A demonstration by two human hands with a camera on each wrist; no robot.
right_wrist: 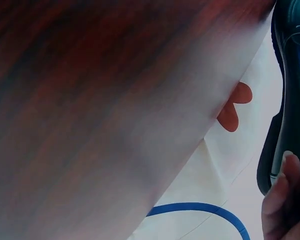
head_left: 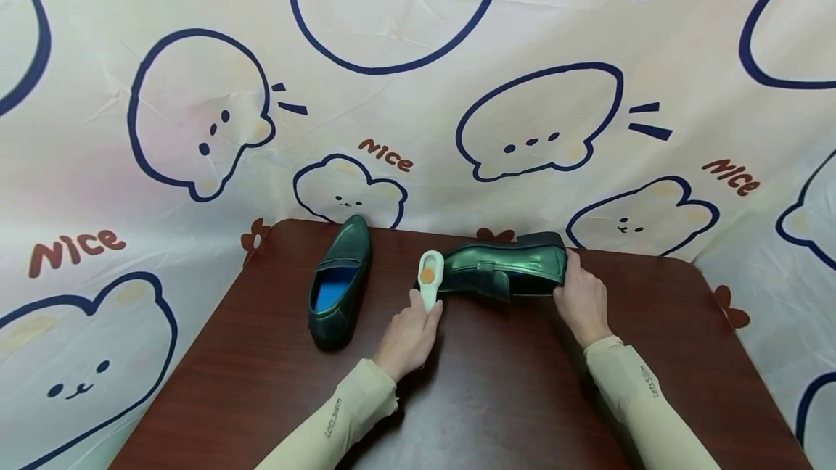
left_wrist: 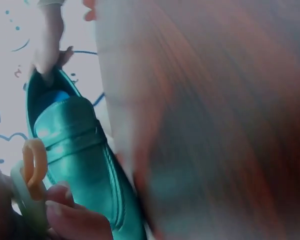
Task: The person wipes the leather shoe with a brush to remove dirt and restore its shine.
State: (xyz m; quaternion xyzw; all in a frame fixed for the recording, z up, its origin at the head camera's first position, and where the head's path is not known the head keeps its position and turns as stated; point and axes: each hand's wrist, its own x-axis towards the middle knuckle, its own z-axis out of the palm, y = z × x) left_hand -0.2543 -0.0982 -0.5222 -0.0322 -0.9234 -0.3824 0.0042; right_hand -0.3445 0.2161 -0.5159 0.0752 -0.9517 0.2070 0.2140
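My left hand (head_left: 408, 336) grips the handle of a small pale green tool (head_left: 427, 299) with an oval head and an orange loop (left_wrist: 36, 167) on it. The tool's head overlaps the toe of a shiny dark green loafer (head_left: 503, 267) in the head view. At the other end, my right hand (head_left: 583, 299) holds that loafer by its heel, the thumb inside the opening. The shoe is tipped on its side, toe pointing left, heel block toward the back. A blue insole shows inside it in the left wrist view. The tool's underside is hidden.
A matching green loafer (head_left: 339, 285) with a blue insole stands to the left, toe toward the back edge. Both shoes are over a dark brown wooden table (head_left: 496, 397). A pale printed cloth (head_left: 418, 114) hangs behind and on both sides.
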